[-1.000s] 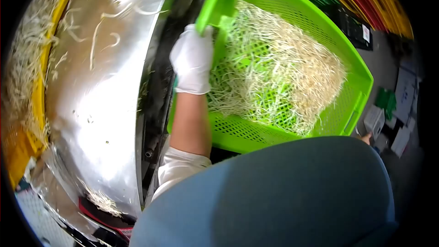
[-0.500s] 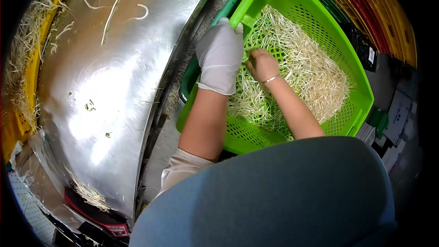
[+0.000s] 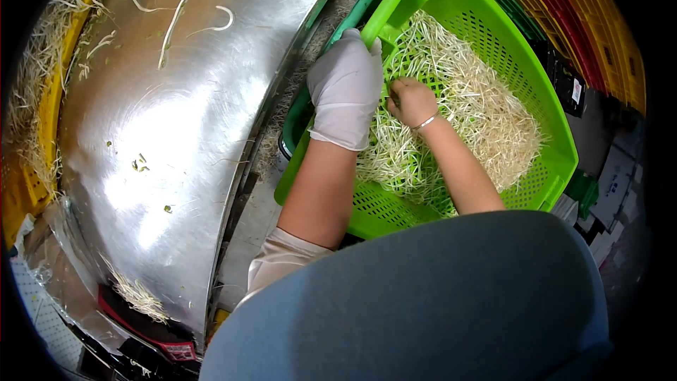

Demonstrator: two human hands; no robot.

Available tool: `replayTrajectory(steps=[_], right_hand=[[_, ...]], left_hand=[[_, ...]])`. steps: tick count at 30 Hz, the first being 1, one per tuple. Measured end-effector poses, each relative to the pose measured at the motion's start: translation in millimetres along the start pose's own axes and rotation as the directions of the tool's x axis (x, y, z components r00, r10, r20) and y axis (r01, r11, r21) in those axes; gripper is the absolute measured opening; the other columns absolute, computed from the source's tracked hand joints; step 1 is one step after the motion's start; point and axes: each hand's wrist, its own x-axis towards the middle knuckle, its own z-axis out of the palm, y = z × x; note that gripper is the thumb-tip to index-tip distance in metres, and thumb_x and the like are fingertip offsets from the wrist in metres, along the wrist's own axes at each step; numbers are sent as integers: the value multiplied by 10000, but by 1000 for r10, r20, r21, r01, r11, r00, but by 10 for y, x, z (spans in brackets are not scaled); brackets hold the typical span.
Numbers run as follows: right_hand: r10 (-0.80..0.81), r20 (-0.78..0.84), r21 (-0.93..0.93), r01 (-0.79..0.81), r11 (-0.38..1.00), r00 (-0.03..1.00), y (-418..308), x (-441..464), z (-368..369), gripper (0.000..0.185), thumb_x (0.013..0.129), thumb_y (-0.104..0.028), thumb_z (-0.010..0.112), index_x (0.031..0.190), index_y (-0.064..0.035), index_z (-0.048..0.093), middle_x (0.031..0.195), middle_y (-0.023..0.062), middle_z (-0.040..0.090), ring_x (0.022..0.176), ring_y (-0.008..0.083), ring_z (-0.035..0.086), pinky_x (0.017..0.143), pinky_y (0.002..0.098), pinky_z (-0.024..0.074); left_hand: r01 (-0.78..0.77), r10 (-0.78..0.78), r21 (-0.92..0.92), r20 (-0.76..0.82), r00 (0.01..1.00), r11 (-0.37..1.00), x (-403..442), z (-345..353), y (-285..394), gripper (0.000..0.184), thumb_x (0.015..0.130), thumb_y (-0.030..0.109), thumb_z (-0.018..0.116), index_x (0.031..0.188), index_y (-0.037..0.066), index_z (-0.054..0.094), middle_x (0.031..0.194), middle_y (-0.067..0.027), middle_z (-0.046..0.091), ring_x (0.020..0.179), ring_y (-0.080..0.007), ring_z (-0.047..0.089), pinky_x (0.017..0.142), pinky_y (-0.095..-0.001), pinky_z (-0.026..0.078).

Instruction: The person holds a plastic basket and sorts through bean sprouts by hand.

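A bright green perforated basket holds a bed of pale bean sprouts, thicker on its right side. In a white glove, my left hand is closed round the basket's left rim. My right hand is bare, with a bracelet at the wrist, and hovers over or touches the left part of the sprouts. Its fingers are curled inward; what they hold, if anything, is hidden.
To the left is a shiny metal table with a few stray sprouts. A yellow crate with sprouts borders it. A dark green tub lies partly under the basket. Stacked crates stand at the upper right.
My right hand has come from the lower right into the basket. My left hand and the basket have shifted right in view, uncovering the dark green tub.
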Motion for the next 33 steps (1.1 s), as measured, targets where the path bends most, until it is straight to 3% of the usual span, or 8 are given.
replayTrajectory(steps=[6,11,13,17,21,26,30,33], right_hand=[[316,78,234,-326,916,946,47,-132,-419,91,698,-162,562,728,-76,568,706,91,582,633,238,570,590,352,478],[416,-730,415,-131,900,543,757,-633,-1742,92,764,-59,641,852,-34,632,768,16,606,674,65,523,615,193,435],[521,-752,471,-224,853,404,1204,-828,-2133,154,787,-95,635,928,-32,628,793,33,632,701,88,563,648,204,456],[473,-687,123,-552,824,552,1025,-965,-1972,202,858,-161,544,1009,-37,596,850,71,662,702,103,610,643,240,474],[587,-78,360,-527,770,806,265,-780,-932,284,802,-35,473,1081,-41,525,959,136,628,823,229,611,738,311,474],[119,-39,79,-116,990,992,-263,-783,-27,448,764,-170,583,1174,-37,464,1239,205,436,1125,345,433,988,397,328],[63,208,186,-103,977,976,-597,-1117,-260,383,780,-212,587,1129,-75,510,1094,147,554,998,312,535,845,372,455],[244,-64,212,-226,951,968,-460,-795,-311,177,777,-212,591,886,-73,594,840,100,615,695,274,604,600,361,490]], left_hand=[[-81,86,55,-87,992,995,-7,43,-46,268,832,323,515,827,57,536,635,-130,605,599,-304,606,527,-417,466],[19,-20,12,31,999,1000,-16,-54,23,328,825,359,514,885,39,557,804,-171,619,762,-338,596,656,-422,467],[25,-26,13,40,999,1000,-26,-74,39,324,824,355,514,893,42,559,810,-165,622,767,-338,596,657,-421,466],[32,-30,-32,42,999,999,-2,-47,23,318,824,353,517,886,45,563,801,-160,622,763,-338,594,658,-422,460],[22,-21,-2,23,1000,1000,-19,-42,25,323,824,357,515,882,43,565,794,-165,619,763,-340,593,653,-424,459],[21,-21,23,21,1000,1000,-13,-9,3,341,825,373,509,876,40,563,788,-168,617,764,-344,591,648,-425,457],[-62,66,47,-83,994,997,-16,32,-27,282,834,327,517,847,46,541,681,-133,615,612,-308,609,545,-406,475],[-60,63,41,-67,996,997,-23,23,-15,277,832,323,521,835,47,539,667,-128,611,608,-305,608,542,-402,475]])
